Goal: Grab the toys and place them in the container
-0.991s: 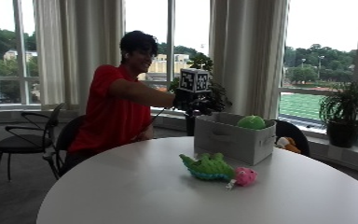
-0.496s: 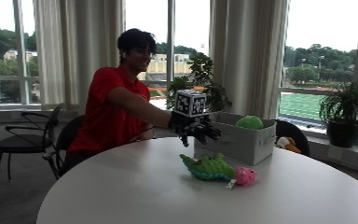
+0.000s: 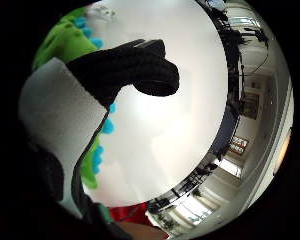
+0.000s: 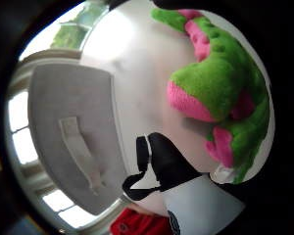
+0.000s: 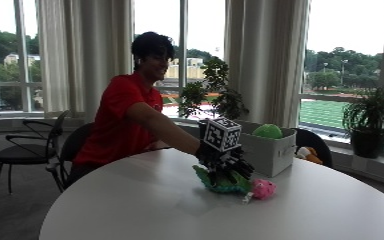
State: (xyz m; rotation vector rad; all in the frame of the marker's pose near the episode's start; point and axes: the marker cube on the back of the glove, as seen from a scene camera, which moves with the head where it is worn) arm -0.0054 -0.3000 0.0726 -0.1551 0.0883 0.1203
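Note:
A green plush toy [image 5: 220, 184] with a pink end [image 5: 264, 189] lies on the round white table [image 5: 145, 205], in front of the grey fabric container [image 5: 274, 154]. A round green toy [image 5: 267, 131] sticks out of the container's top. My gloved right hand [image 5: 224, 159] is down over the green plush, fingers [image 5: 242, 169] spread and pointing at it, not closed round it. The thumb side palm view shows the green and pink plush [image 4: 220, 83] close by and the container [image 4: 73, 132] beyond. In the little finger side view a bent finger [image 3: 135, 70] hangs over the table beside the plush [image 3: 60, 40].
An orange stuffed toy [image 5: 306, 153] lies behind the container near a dark chair [image 5: 314, 141]. Potted plants [image 5: 372, 122] stand on the window sill. Black chairs [image 5: 25, 150] are at the left. The person sits at the table's far side.
My hand has come down from level with the container's top, towards the near side, and now sits over the green plush. The toys and the container have not moved.

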